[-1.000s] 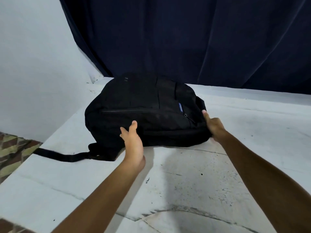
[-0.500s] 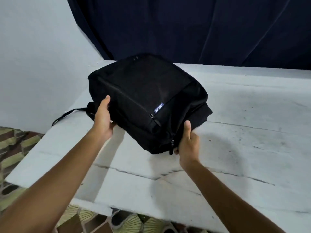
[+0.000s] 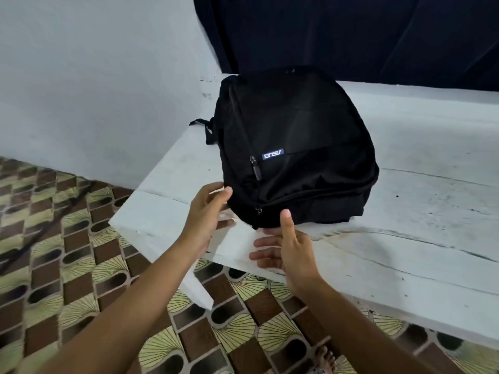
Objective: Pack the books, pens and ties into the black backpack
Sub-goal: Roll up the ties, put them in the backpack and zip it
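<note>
The black backpack [image 3: 294,147] lies flat on the white table [image 3: 421,211], zipped shut, its top end toward me and a small blue label upside down on the front. My left hand [image 3: 209,211] is open at the bag's near left corner, fingertips touching or almost touching the fabric. My right hand [image 3: 280,249] is open just below the near end, thumb raised beside the lower zipper pull, holding nothing. No books, pens or ties are in sight.
A white wall [image 3: 94,76] rises at left and a dark blue curtain [image 3: 351,31] hangs behind the table. A black strap [image 3: 205,125] trails off the bag's left side. Patterned brown-and-green floor tiles [image 3: 67,252] lie below the table's near edge, with a bare foot [image 3: 324,357].
The backpack has been turned so its top end faces me and set down. Both hands have let go of its sides and now hover open at its near end.
</note>
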Demonstrator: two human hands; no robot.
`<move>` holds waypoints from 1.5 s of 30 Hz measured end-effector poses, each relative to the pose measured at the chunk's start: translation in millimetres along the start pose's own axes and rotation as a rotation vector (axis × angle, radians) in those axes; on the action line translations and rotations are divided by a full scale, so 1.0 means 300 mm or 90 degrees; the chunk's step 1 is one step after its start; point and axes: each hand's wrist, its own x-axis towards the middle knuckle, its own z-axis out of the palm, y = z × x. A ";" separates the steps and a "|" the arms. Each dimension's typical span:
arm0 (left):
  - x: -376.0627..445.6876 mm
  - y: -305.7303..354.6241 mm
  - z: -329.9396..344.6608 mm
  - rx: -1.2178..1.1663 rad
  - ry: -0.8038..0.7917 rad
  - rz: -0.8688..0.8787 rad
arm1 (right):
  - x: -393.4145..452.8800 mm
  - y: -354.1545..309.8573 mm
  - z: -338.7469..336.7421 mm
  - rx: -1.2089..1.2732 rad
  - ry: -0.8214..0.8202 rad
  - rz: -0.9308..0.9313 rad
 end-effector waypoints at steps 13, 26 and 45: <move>0.032 -0.014 -0.062 0.573 -0.114 0.640 | 0.024 -0.025 0.053 -0.313 0.020 -0.125; 0.065 0.012 -0.062 0.621 -0.167 0.688 | 0.042 -0.008 0.073 -0.360 0.051 -0.178; 0.125 0.111 -0.079 0.719 -0.224 0.731 | 0.135 -0.295 -0.531 -0.868 0.254 -0.234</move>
